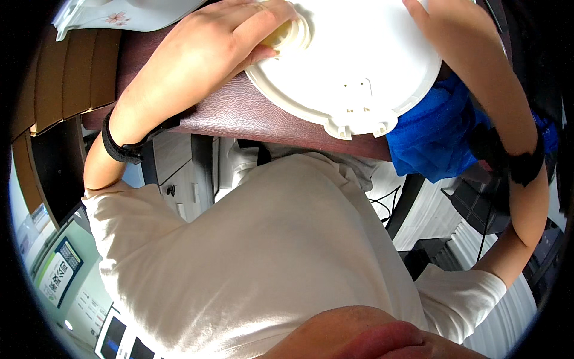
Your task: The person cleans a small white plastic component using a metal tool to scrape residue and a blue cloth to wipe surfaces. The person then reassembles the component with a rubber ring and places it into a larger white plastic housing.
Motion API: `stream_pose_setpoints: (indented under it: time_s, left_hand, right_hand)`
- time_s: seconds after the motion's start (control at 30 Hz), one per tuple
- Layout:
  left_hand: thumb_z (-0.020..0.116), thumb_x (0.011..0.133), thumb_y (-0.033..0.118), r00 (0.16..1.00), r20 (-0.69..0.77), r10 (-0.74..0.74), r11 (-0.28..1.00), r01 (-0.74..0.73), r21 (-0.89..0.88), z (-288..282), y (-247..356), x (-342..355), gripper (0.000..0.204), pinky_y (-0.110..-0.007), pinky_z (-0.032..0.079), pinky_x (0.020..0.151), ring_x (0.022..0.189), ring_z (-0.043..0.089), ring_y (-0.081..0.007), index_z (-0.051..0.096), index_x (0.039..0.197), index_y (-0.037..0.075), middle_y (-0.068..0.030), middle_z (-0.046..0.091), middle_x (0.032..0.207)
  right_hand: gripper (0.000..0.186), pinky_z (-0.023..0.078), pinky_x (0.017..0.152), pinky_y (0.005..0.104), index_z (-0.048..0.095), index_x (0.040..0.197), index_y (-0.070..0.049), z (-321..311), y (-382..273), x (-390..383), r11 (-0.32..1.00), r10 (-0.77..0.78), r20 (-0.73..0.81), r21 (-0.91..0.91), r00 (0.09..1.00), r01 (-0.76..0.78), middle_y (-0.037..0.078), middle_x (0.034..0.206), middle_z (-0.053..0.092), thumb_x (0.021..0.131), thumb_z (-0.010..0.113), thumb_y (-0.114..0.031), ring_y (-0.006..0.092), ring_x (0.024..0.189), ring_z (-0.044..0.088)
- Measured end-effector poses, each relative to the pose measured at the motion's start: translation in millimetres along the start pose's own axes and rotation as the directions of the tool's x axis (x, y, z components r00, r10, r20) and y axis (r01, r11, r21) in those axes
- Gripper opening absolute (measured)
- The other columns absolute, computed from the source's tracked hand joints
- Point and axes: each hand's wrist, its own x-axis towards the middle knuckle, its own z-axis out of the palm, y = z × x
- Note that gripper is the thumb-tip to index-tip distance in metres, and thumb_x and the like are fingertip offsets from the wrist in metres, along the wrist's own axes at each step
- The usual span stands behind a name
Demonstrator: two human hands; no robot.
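Note:
A round white plastic cover (pixel 359 66) lies at the top of the view, with small clip-like tabs along its near rim. On its left part sits a cream-yellow ringed cap-like piece (pixel 302 35). My left hand (pixel 239 33) is closed around that piece, thumb at its near side and fingers over its top. At the cover's right edge is my right hand (pixel 457 30), its thumb on the white surface and its other fingers mostly hidden. A bright blue cloth (pixel 433 128) hangs over the table edge beneath the cover's right side.
The dark red tabletop (pixel 239 110) has its near edge close to my body. A white container with a flower print (pixel 128 15) stands at the far left, above a brown cardboard box (pixel 75 78). Black cables (pixel 388 203) and a dark box (pixel 478 203) are below on the right.

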Motion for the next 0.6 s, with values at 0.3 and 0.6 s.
stream_pose_setpoints:
  time_s: [0.3,0.6]
  left_hand:
    - [0.065,0.076,0.016,0.996,0.063,-0.065,0.996,0.068,-0.051,2.0,0.1,-12.1,0.046,-0.037,0.049,0.083,0.099,0.057,-0.0303,0.051,0.119,0.005,-0.0126,0.054,0.116]
    - [0.065,0.078,0.015,0.995,0.017,-0.099,0.97,0.1,-0.222,1.0,2.6,-9.1,0.041,-0.037,0.047,0.085,0.102,0.055,-0.0317,0.051,0.115,0.003,-0.0136,0.054,0.114]
  right_hand:
    - [0.021,0.046,0.067,0.0357,0.059,0.082,0.001,-28.3,-8.5,35.4,0.952,-0.229,-0.395,0.099,0.89,0.289,0.013,0.078,0.057,0.078,0.062,-0.02,0.0264,0.072,0.057]
    - [0.03,0.048,0.061,0.0375,0.063,0.067,0.003,-6.1,-40.4,50.9,0.558,-0.278,0.242,0.828,0.93,-0.049,0.021,0.067,0.062,0.081,0.053,-0.021,0.0287,0.062,0.062]
